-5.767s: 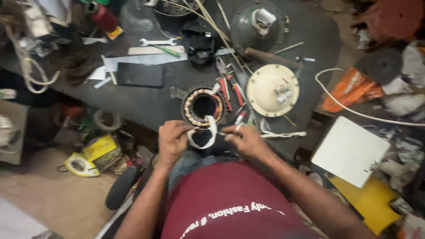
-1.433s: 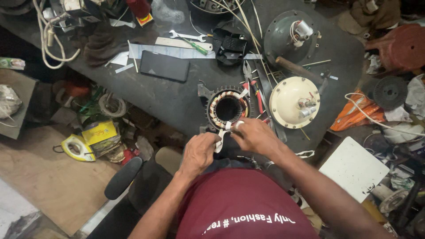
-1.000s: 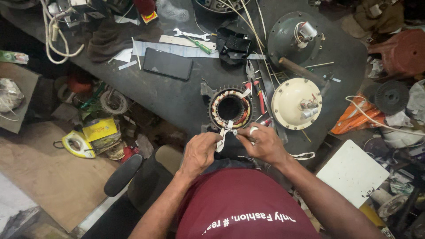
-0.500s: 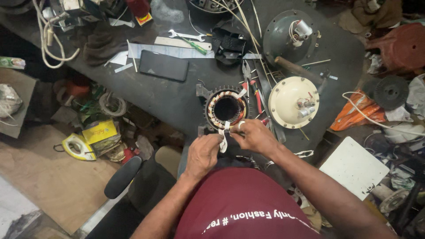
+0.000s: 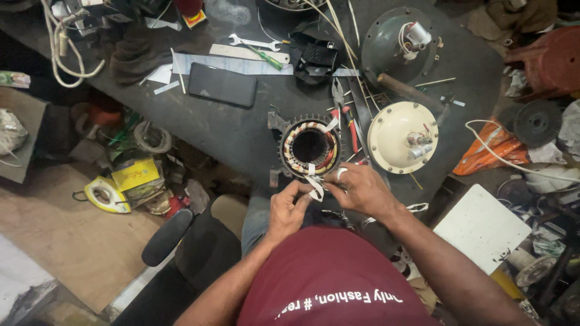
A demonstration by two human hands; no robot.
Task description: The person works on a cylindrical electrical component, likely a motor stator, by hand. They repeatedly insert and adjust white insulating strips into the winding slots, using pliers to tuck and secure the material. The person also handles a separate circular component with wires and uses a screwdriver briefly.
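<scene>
A round motor stator (image 5: 309, 148) with copper windings lies on the dark workbench (image 5: 241, 133) right in front of me. A white strip of tape (image 5: 315, 186) hangs from its near rim. My left hand (image 5: 288, 208) pinches the strip's lower end. My right hand (image 5: 359, 190) holds the strip just right of it, at the stator's near edge, with a ring on one finger. Both hands sit close together below the stator.
A cream round motor cover (image 5: 403, 137) lies right of the stator, a grey one (image 5: 399, 45) behind it. Pliers and screwdrivers (image 5: 347, 118) lie between. A black phone (image 5: 222, 84) and a spanner (image 5: 254, 42) are at the back left. A white board (image 5: 481, 227) is on the right, a black chair (image 5: 181, 241) below.
My hands stayed at the stator's near rim, working the white strip; the left hand moved slightly up toward the right. The view shifted a little.
</scene>
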